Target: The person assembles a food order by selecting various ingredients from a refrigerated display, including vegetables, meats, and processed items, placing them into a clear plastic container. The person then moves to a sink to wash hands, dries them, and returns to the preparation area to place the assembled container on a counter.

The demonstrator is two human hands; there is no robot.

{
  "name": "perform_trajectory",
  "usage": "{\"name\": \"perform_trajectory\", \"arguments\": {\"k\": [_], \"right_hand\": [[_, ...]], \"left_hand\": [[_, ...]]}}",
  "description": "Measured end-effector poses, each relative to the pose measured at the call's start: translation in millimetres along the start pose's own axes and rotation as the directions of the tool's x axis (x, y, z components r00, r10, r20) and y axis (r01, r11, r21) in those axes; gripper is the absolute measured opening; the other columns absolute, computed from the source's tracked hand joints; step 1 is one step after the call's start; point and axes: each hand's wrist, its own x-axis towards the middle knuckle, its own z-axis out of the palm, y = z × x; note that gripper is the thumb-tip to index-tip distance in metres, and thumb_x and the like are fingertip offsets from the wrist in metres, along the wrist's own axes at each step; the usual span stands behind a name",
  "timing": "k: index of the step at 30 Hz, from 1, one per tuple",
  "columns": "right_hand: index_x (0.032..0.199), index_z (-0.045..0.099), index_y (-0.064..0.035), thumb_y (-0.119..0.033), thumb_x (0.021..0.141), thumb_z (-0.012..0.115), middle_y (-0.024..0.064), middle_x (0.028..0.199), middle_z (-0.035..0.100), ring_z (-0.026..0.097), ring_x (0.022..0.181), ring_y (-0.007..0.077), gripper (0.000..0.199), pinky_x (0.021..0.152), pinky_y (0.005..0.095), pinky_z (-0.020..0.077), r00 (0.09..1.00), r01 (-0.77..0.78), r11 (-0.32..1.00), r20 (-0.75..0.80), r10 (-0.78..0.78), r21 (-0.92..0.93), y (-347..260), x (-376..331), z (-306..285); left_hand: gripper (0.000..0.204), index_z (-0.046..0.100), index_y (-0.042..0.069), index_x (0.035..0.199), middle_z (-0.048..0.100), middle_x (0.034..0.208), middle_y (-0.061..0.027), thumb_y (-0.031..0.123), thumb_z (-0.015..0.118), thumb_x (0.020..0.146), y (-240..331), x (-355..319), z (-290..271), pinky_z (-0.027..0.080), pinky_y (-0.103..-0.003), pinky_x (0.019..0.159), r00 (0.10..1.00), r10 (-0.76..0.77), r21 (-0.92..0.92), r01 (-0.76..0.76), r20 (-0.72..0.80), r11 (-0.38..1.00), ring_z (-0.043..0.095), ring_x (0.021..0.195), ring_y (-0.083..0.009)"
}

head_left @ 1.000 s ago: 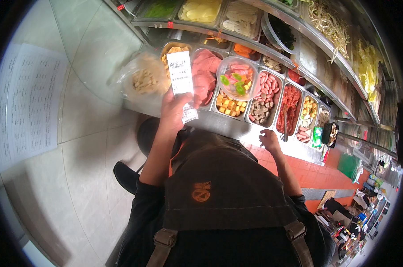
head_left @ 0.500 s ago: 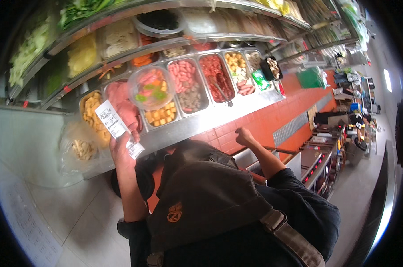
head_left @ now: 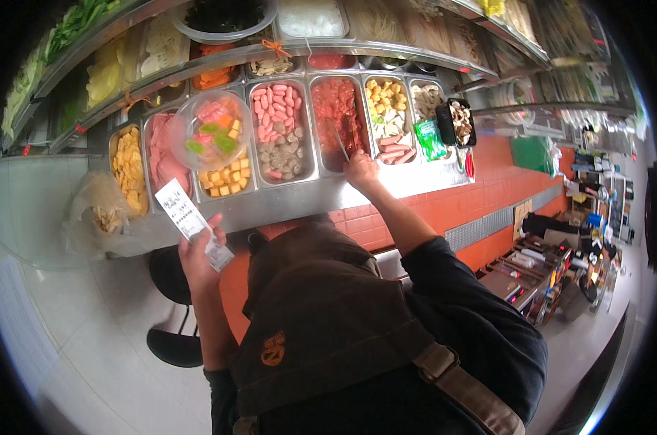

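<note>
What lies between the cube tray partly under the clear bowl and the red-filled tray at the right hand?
In the head view, one metal tray lies there, holding pink sausage-like pieces and, nearer the person, grey chunks.

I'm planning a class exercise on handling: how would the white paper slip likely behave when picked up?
The white paper slip is probably light, being just a narrow strip. It looks thin, so it would likely bend or crease easily. Its upper end extends past the left hand without visibly drooping, so it may keep some shape.
</note>
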Motion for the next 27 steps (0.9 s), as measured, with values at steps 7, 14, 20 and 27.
{"name": "perform_trajectory", "arguments": {"k": [7,14,20,27], "right_hand": [[0.101,0.056,0.0025,-0.026,0.091,0.06,0.0166,0.069,0.063,0.066,0.056,0.0252,0.03,0.048,0.0364,0.0536,0.97,0.077,0.819,0.147,-0.194,0.569,52.3,10.8,-89.7],[0.11,0.066,-0.0002,-0.038,0.093,0.056,0.0242,0.114,0.069,0.067,0.104,0.0419,0.043,0.091,0.0474,0.0541,0.942,0.32,0.947,-0.108,-0.317,0.012,-20.6,184.4,-159.0],[0.111,0.072,-0.0032,-0.023,0.089,0.05,0.024,0.12,0.067,0.063,0.116,0.0384,0.036,0.1,0.0455,0.0505,0.886,0.448,0.879,-0.053,-0.461,-0.162,-57.8,231.3,-153.5],[0.103,0.073,-0.0054,-0.025,0.088,0.057,0.0215,0.111,0.07,0.067,0.106,0.0395,0.029,0.091,0.0465,0.0532,0.89,0.354,0.906,-0.214,-0.403,-0.233,-26.0,234.1,-157.6]], "left_hand": [[0.052,0.041,-0.001,0.141,0.069,0.11,-0.0238,0.002,0.054,0.092,-70.9,-27.7,59.3,0.051,-0.031,0.067,0.994,-0.045,-0.065,0.039,-0.098,0.997,0.06,0.075,-0.0191],[0.054,0.042,-0.001,0.144,0.07,0.11,-0.0236,-0.001,0.056,0.092,-93.3,-30.6,85.5,0.049,-0.031,0.071,0.989,-0.133,-0.108,0.125,-0.062,0.986,0.059,0.076,-0.0191],[0.052,0.043,-0.002,0.141,0.069,0.109,-0.0256,0.0,0.053,0.09,-101.4,-21.1,74.4,0.051,-0.031,0.068,0.994,-0.056,-0.102,0.046,-0.099,0.994,0.061,0.075,-0.0195],[0.049,0.044,-0.003,0.14,0.068,0.11,-0.0244,0.001,0.053,0.092,-109.7,-26.6,70.1,0.05,-0.031,0.069,0.989,-0.105,-0.171,0.087,-0.099,0.981,0.061,0.077,-0.0187]]}}
